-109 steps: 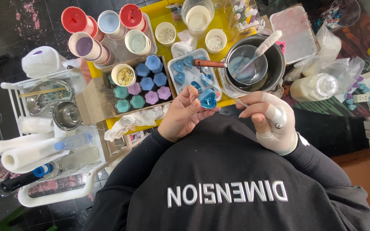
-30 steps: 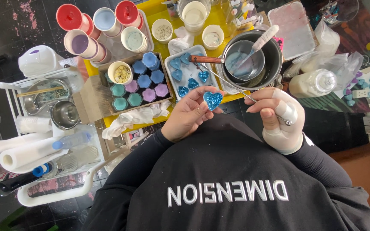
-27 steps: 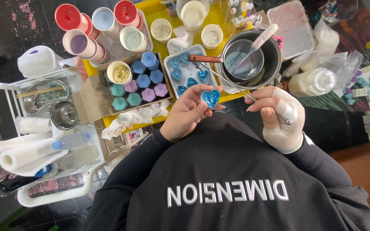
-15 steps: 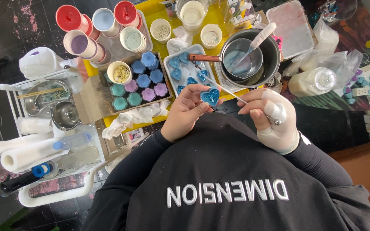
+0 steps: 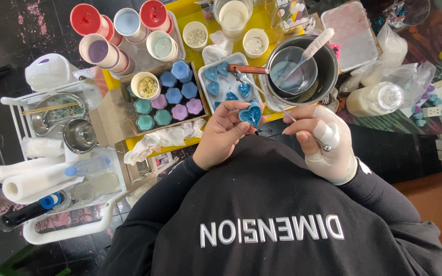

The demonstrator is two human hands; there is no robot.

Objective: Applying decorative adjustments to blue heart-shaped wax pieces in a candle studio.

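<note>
Left hand [image 5: 226,134] still grips blue heart [image 5: 250,114]; right hand [image 5: 319,139] pinching thin stick [image 5: 268,100], moved closer.

Dark stained floor [image 5: 6,30] at far left; white wire cart [image 5: 67,230] on the left; yellow table [image 5: 193,13] far ahead.

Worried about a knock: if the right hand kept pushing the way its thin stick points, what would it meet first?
Likely the blue glittery heart that the left hand holds, since the right hand aims its thin stick there; depth is uncertain.
</note>
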